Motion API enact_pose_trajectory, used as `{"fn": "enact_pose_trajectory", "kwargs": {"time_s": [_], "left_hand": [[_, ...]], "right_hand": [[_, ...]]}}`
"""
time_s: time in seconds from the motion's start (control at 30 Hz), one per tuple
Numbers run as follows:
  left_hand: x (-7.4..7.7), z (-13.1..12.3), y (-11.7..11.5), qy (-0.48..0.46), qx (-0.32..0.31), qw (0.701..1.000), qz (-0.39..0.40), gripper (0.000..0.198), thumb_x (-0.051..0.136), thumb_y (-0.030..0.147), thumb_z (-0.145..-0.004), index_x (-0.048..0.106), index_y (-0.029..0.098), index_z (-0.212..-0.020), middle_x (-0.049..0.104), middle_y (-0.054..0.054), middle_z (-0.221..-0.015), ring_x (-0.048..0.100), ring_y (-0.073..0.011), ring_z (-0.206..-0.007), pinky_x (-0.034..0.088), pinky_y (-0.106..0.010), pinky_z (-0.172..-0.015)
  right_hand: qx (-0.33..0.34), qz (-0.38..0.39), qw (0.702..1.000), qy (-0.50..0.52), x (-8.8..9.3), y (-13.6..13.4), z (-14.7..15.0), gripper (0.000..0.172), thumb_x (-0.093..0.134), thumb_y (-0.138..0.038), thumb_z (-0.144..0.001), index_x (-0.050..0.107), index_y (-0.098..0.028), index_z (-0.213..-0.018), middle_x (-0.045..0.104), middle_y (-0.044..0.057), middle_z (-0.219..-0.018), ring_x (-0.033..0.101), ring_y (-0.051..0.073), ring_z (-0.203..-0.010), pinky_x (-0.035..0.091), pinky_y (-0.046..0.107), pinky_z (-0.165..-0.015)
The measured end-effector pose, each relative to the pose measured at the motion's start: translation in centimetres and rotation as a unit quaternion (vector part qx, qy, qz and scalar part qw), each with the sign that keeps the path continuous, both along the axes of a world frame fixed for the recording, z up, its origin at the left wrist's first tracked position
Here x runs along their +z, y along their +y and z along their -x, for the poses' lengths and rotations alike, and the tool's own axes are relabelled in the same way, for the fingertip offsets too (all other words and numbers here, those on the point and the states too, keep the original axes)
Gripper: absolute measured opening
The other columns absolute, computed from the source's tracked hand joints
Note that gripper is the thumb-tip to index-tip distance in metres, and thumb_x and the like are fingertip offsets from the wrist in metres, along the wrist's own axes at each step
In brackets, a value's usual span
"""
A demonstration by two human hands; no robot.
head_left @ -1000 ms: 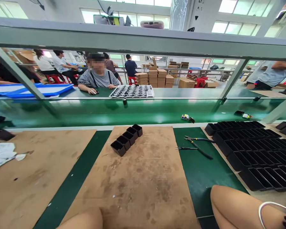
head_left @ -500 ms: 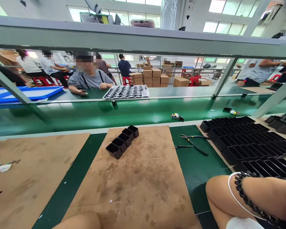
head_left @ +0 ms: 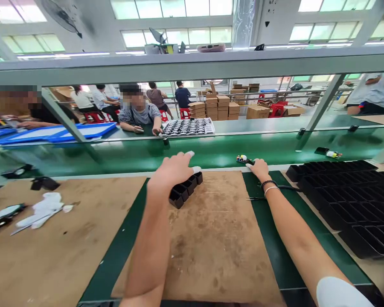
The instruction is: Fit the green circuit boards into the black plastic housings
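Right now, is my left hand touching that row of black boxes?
Cannot tell. In the head view, your left hand overlaps the row of black boxes, hiding part of it, so neither contact nor a gap shows plainly.

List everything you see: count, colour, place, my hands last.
cardboard sheets: several, brown, left and centre
scraps: several, white, left cardboard
square boxes: at least four, black, centre cardboard
long boxes: many, black, right
tweezers: one, dark, centre cardboard's right edge
pliers: one, black, right of tweezers
conveyor: one, green, middle
circuit boards: two, multicoloured, conveyor
parts tray: one, white, beyond conveyor
flat trays: several, blue, far left
cartons: many, brown, background
stools: several, red, background
people: several, mixed clothing, background
fan: one, dark, upper left
left hand: one, white finger covers, over square boxes
right hand: one, white finger cover, at left circuit board
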State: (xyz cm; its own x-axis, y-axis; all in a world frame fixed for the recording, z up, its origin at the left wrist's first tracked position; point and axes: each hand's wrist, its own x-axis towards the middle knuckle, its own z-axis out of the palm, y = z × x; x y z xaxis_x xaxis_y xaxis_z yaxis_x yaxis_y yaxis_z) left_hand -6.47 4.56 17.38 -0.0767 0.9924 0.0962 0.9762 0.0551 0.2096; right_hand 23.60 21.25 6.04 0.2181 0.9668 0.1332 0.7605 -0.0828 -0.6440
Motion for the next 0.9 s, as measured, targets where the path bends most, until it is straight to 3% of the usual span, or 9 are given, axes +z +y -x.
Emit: {"fn": "enact_pose_trajectory", "kwargs": {"time_s": [0.07,0.13,0.2,0.3,0.5,0.63,0.7,0.8,0.9], "left_hand": [[-0.4,-0.7,1.3,0.067,0.037,0.989,0.128,0.055,0.052,0.038,-0.098,0.051,0.019,-0.149,0.057,-0.021,-0.15,0.058,-0.0412,-0.136,0.041,-0.057,-0.114],[-1.5,-1.7,3.1,0.082,0.04,0.983,0.16,0.054,0.053,0.037,-0.096,0.053,0.016,-0.146,0.058,-0.025,-0.149,0.058,-0.0409,-0.136,0.037,-0.059,-0.116],[-2.9,-2.6,4.6,0.086,0.025,0.98,0.18,0.051,0.057,0.039,-0.094,0.058,0.014,-0.139,0.063,-0.025,-0.143,0.061,-0.0401,-0.133,0.035,-0.061,-0.118],[-4.6,-3.3,5.7,0.097,-0.003,0.976,0.196,0.038,0.058,0.03,-0.093,0.066,0.012,-0.125,0.069,-0.025,-0.134,0.064,-0.0383,-0.128,0.031,-0.064,-0.121],[-5.2,-3.0,6.1,0.098,-0.054,0.977,0.182,0.032,0.059,0.017,-0.087,0.067,0.016,-0.118,0.069,-0.021,-0.136,0.061,-0.0369,-0.132,0.019,-0.071,-0.124],[-5.5,-3.2,6.2,0.077,-0.086,0.98,0.164,0.037,0.066,0.02,-0.08,0.067,0.019,-0.117,0.071,-0.017,-0.132,0.065,-0.0354,-0.126,0.033,-0.059,-0.121],[-5.9,-3.4,6.4,0.059,-0.095,0.982,0.154,0.041,0.068,0.022,-0.079,0.066,0.018,-0.119,0.07,-0.019,-0.132,0.067,-0.0361,-0.122,0.045,-0.05,-0.112],[-6.9,-3.9,7.0,0.023,-0.114,0.984,0.136,0.045,0.069,0.024,-0.079,0.064,0.017,-0.122,0.069,-0.02,-0.133,0.068,-0.0347,-0.12,0.053,-0.04,-0.1],[-8.2,-4.8,7.2,-0.014,-0.139,0.985,0.105,0.053,0.071,0.027,-0.08,0.058,0.017,-0.13,0.066,-0.018,-0.14,0.065,-0.03,-0.128,0.052,-0.032,-0.102]], "right_hand": [[0.011,0.022,0.999,-0.048,-1.5,0.4,0.1,0.016,0.068,-0.017,-0.095,0.072,-0.006,-0.105,0.069,0.024,-0.121,0.064,0.037,-0.125,0.049,0.052,-0.106],[0.038,0.03,0.995,-0.083,-1.9,0.7,0.4,0.016,0.065,-0.025,-0.1,0.071,-0.012,-0.107,0.071,0.013,-0.118,0.067,0.027,-0.117,0.052,0.048,-0.104],[0.075,0.025,0.991,-0.107,-1.2,0.8,0.9,0.019,0.064,-0.031,-0.102,0.07,-0.014,-0.108,0.072,0.008,-0.115,0.068,0.022,-0.11,0.054,0.045,-0.1],[0.153,0.007,0.98,-0.126,0.8,0.6,2.0,0.018,0.059,-0.023,-0.101,0.074,-0.013,-0.1,0.075,0.01,-0.107,0.068,0.021,-0.103,0.051,0.033,-0.092],[0.298,0.073,0.94,-0.147,3.2,-0.4,2.3,0.019,0.064,-0.008,-0.087,0.081,-0.015,-0.093,0.079,0.004,-0.09,0.071,0.017,-0.084,0.048,0.02,-0.074],[0.248,0.061,0.949,-0.185,3.4,-1.3,1.6,0.053,0.057,0.002,-0.088,0.069,-0.017,-0.136,0.072,0.013,-0.133,0.069,0.023,-0.117,0.051,0.025,-0.092],[0.212,0.068,0.951,-0.213,4.1,-1.7,1.4,0.056,0.056,0.0,-0.091,0.061,-0.015,-0.145,0.065,0.018,-0.143,0.066,0.027,-0.124,0.053,0.032,-0.096],[0.191,0.13,0.939,-0.256,5.5,-2.5,1.3,0.034,0.067,-0.014,-0.095,0.069,-0.012,-0.129,0.072,0.017,-0.129,0.071,0.028,-0.114,0.057,0.042,-0.096],[0.194,0.186,0.922,-0.28,5.5,-4.4,1.7,0.024,0.074,-0.031,-0.096,0.072,-0.015,-0.114,0.074,0.009,-0.117,0.072,0.023,-0.107,0.059,0.044,-0.096]]}}
